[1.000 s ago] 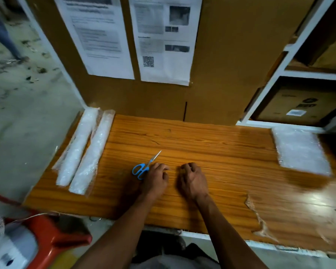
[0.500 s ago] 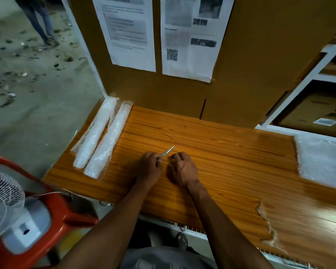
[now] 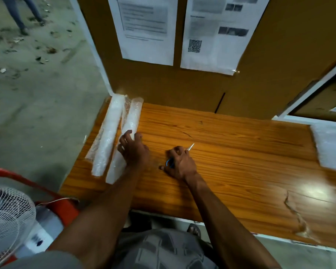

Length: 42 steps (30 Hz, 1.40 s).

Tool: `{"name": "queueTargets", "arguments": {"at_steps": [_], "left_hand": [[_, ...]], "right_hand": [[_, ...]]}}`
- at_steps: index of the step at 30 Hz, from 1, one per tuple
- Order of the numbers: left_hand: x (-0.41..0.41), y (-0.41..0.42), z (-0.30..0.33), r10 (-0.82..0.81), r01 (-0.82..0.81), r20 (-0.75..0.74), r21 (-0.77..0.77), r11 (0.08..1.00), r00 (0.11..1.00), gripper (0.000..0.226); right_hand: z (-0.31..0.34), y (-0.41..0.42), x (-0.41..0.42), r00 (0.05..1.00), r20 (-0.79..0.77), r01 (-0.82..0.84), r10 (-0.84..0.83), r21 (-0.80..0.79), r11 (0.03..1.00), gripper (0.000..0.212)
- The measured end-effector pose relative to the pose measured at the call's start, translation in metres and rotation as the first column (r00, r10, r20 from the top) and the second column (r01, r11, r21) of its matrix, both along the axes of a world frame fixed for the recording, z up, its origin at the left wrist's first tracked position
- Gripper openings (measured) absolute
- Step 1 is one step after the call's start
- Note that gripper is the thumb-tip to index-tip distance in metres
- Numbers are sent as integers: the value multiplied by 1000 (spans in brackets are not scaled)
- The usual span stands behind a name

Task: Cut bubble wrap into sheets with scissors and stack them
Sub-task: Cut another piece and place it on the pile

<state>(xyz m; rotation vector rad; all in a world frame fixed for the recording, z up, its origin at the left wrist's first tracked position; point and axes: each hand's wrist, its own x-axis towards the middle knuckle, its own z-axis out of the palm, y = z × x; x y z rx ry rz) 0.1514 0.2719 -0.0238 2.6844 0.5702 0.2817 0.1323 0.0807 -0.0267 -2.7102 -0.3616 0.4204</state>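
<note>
- Bubble wrap: two rolls lie side by side at the counter's left end, the outer roll (image 3: 108,136) along the edge, the inner roll (image 3: 127,133) just beside it.
- Left hand (image 3: 133,150): rests on the inner roll near its middle, grip spread, fingers laid over the wrap.
- Scissors (image 3: 179,157): on the counter (image 3: 241,162), mid-front, blue handle and blade tip showing.
- Right hand (image 3: 179,164): grip curled round the scissors' handle, blade pointing away to the right.
- Cut sheets (image 3: 332,146): a flat stack at the counter's far right, well apart from both hands.
- Backing: a brown board with two printed notices (image 3: 182,32).
- Floor left: a white fan (image 3: 6,220).
</note>
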Motion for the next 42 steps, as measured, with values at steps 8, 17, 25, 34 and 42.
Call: {"name": "queueTargets", "arguments": {"at_steps": [8, 17, 25, 34, 42], "left_hand": [[16, 37, -13, 2, 2, -200, 15, 1000, 980, 60], [21, -35, -16, -327, 325, -207, -41, 945, 922, 60], [-1, -149, -8, -631, 630, -176, -68, 773, 755, 60], [-3, -260, -9, -769, 765, -153, -96, 636, 620, 58], [6, -351, -11, -827, 803, -161, -197, 562, 539, 57]], "right_hand": [[-16, 6, -5, 978, 81, 195, -190, -55, 979, 46], [-25, -68, -15, 910, 79, 413, -406, -102, 905, 44], [-29, -165, -40, 821, 89, 571, -564, -154, 807, 40], [-31, -285, -64, 724, 115, 689, -680, -125, 714, 34], [-38, -383, -72, 619, 164, 785, -768, -158, 599, 35]]}}
